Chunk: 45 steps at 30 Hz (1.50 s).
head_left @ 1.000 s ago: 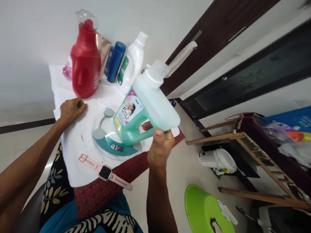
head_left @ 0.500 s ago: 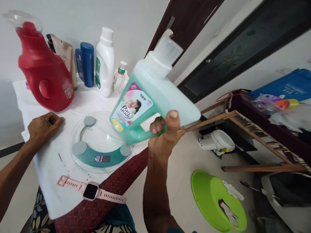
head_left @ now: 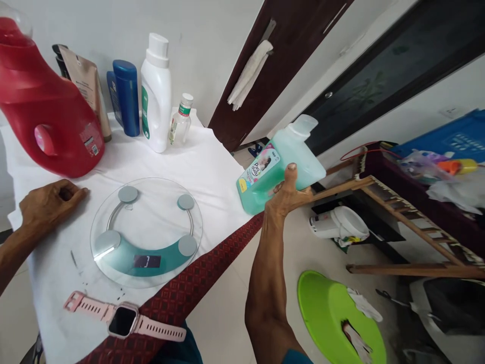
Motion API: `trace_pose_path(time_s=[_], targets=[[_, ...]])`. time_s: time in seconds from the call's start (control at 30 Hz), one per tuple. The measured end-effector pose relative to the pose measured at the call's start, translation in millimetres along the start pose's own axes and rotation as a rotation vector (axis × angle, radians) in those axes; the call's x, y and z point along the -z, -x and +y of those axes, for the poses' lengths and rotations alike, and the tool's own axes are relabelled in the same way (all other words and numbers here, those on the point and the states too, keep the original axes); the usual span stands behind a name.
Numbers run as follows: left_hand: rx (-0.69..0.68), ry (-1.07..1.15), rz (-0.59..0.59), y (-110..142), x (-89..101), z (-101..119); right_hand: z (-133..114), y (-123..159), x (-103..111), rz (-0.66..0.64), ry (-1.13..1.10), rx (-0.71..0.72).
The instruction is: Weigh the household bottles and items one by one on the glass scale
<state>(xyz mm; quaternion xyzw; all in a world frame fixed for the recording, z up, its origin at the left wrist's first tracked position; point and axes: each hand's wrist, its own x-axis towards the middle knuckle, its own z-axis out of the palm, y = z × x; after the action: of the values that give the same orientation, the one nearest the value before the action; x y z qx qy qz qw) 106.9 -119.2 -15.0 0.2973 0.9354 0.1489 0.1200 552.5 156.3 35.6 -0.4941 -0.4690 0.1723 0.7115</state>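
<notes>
The white-draped bench (head_left: pixel 215 174) carries a big red jug (head_left: pixel 56 108) at its left side. The green bottle (head_left: pixel 261 174) is at the bench's right edge, tilted, its handle gripped by the fingers of the right hand (head_left: pixel 286 194), thumb up; whether its base touches the cloth is hard to say. A loose grip or a slight outward lean could tip it to the floor, and a dragging base could pull the cloth along. The round glass scale (head_left: pixel 155 222) lies flat. The left hand (head_left: pixel 49 207) rests on the cloth, fingers loosely curled, a narrow gap at the thumb, nothing seen in them. The pink watch (head_left: pixel 123 321) lies near the front edge, where a snagged sleeve or shifting cloth might send it off.
</notes>
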Motion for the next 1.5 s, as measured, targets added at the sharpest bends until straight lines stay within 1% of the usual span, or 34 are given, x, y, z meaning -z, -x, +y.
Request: trace_pose_path(time_s=[0.1, 0.13, 0.23, 0.3, 0.4, 0.47, 0.5, 0.53, 0.57, 0.6, 0.63, 0.7, 0.73, 0.77, 0.8, 0.83, 0.87, 0.93, 0.97, 1.0, 1.03, 1.13, 1.23, 1.3, 1.33, 1.4, 1.5], targets=[[0.014, 0.009, 0.011, 0.3, 1.8, 3.2, 8.1, -2.0, -3.9, 0.149, 0.009, -0.043], [0.022, 0.017, 0.020, 0.2, 1.9, 4.5, 8.8, -0.6, -4.8, 0.153, 0.000, -0.062], [0.062, 0.061, 0.076, -0.5, -0.3, 7.9, 8.3, 5.7, -5.3, 0.138, -0.008, -0.087], [0.088, 0.095, 0.112, 0.3, -2.7, 9.1, 8.5, 8.3, -4.5, 0.097, 0.016, -0.083], [0.062, 0.166, 0.166, 5.5, -5.3, 8.9, 12.6, 5.5, -1.0, 0.012, 0.014, -0.066], [0.004, 0.237, 0.193, 10.0, -7.0, 7.1, 18.7, 1.7, 4.2, -0.032, 0.000, -0.017], [-0.036, 0.280, 0.183, 11.4, -8.2, 5.6, 22.5, 1.5, 8.1, -0.033, 0.009, 0.035], [-0.062, 0.323, 0.174, 12.1, -9.5, 3.7, 26.5, 3.7, 13.3, -0.014, 0.048, 0.123], [-0.071, 0.325, 0.172, 11.8, -10.7, 1.3, 30.1, 9.1, 19.7, 0.045, 0.101, 0.220], [-0.069, 0.320, 0.184, 11.0, -11.8, -1.4, 33.1, 18.1, 27.6, 0.116, 0.141, 0.293], [-0.083, 0.351, 0.186, 9.9, -12.2, -4.4, 35.1, 30.7, 36.7, 0.136, 0.188, 0.331], [-0.121, 0.435, 0.159, 8.7, -10.2, -10.6, 36.3, 64.3, 56.4, 0.094, 0.324, 0.335], [-0.144, 0.475, 0.141, 9.1, -7.4, -13.4, 35.9, 83.2, 65.4, 0.035, 0.387, 0.286], [-0.163, 0.513, 0.140, 10.2, -3.4, -15.9, 35.3, 101.7, 72.8, -0.078, 0.443, 0.222], [-0.175, 0.545, 0.172, 11.7, 2.0, -17.7, 34.7, 118.5, 78.2, -0.190, 0.486, 0.158], [-0.181, 0.586, 0.241, 13.1, 8.4, -18.7, 34.4, 132.6, 81.5, -0.305, 0.519, 0.100], [-0.185, 0.625, 0.346, 13.9, 15.6, -18.7, 34.5, 143.4, 83.0, -0.402, 0.544, 0.058], [-0.197, 0.665, 0.591, 11.6, 30.4, -15.0, 35.9, 154.7, 82.8, -0.518, 0.581, 0.011], [-0.206, 0.675, 0.685, 8.1, 37.1, -11.4, 36.8, 156.3, 82.4, -0.551, 0.597, 0.000], [-0.216, 0.687, 0.736, 3.1, 42.7, -6.9, 37.5, 156.4, 82.5, -0.576, 0.607, -0.009], [-0.226, 0.702, 0.742, -3.2, 47.1, -1.8, 37.9, 155.8, 83.0, -0.600, 0.610, -0.017], [-0.238, 0.763, 0.635, -26.8, 52.3, 14.6, 37.0, 156.1, 86.5, -0.649, 0.584, -0.007], [-0.273, 0.872, 0.518, -49.9, 49.3, 29.3, 36.0, 160.3, 87.7, -0.631, 0.568, 0.031], [-0.278, 0.962, 0.487, -61.5, 45.7, 38.3, 36.7, 162.2, 86.8, -0.611, 0.572, 0.040], [-0.270, 0.999, 0.497, -65.6, 43.8, 42.4, 37.4, 162.3, 86.2, -0.603, 0.572, 0.040], [-0.229, 1.047, 0.569, -69.6, 40.8, 49.0, 38.4, 161.6, 85.7, -0.589, 0.556, 0.039], [-0.170, 1.045, 0.689, -63.9, 39.5, 51.8, 38.5, 160.0, 86.0, -0.586, 0.519, 0.031]])
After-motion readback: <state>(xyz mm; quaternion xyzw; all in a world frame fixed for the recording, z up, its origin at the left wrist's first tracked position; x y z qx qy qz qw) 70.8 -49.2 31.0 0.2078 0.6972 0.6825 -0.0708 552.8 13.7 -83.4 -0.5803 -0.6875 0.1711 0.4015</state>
